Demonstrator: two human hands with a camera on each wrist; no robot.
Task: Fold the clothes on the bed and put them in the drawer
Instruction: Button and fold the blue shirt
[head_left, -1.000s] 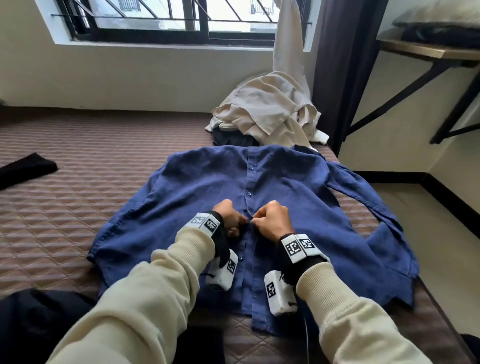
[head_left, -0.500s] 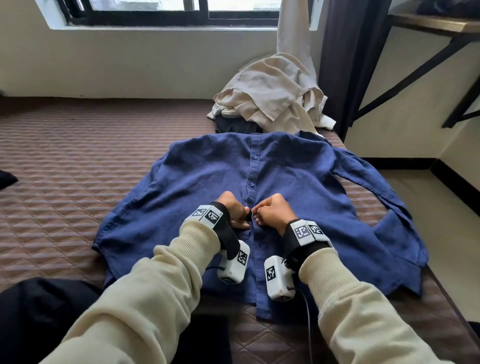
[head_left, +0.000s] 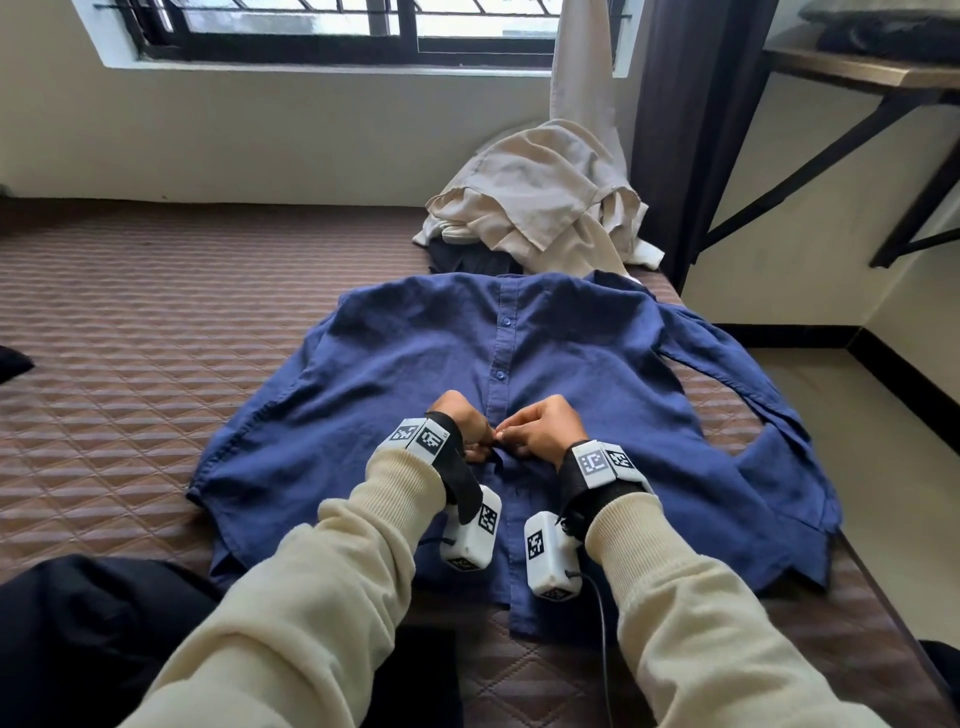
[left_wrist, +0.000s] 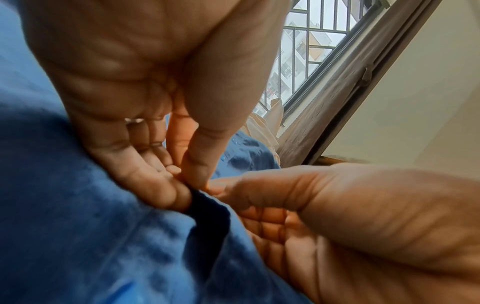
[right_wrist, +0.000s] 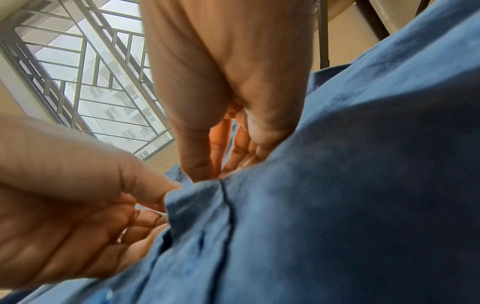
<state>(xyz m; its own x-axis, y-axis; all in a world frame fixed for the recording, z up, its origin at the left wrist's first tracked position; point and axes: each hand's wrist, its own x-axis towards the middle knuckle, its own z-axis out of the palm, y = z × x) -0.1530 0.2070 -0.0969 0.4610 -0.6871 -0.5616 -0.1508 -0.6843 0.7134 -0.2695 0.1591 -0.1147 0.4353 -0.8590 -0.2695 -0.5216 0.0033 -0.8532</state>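
Observation:
A dark blue button-up shirt (head_left: 395, 395) lies spread flat, front up, on the brown quilted bed (head_left: 130, 364). Both hands meet at its button placket, near the middle. My left hand (head_left: 467, 431) pinches the left edge of the placket between thumb and curled fingers (left_wrist: 166, 191). My right hand (head_left: 540, 428) pinches the facing edge, thumb and fingers (right_wrist: 197, 162) closed on the blue cloth (right_wrist: 337, 185). Two fastened buttons (head_left: 500, 374) show further up the placket. The right sleeve (head_left: 753, 374) trails toward the bed's right edge.
A heap of beige clothes (head_left: 540, 208) over something dark sits at the bed's far end under the window. Dark fabric (head_left: 78, 634) lies at the near left, another dark piece (head_left: 13, 361) at the far left edge. Floor (head_left: 857, 441) drops off on the right.
Both hands stay together at the placket, their fingers working slightly at the same spot. The head view tilted a little; the shirt has not shifted.

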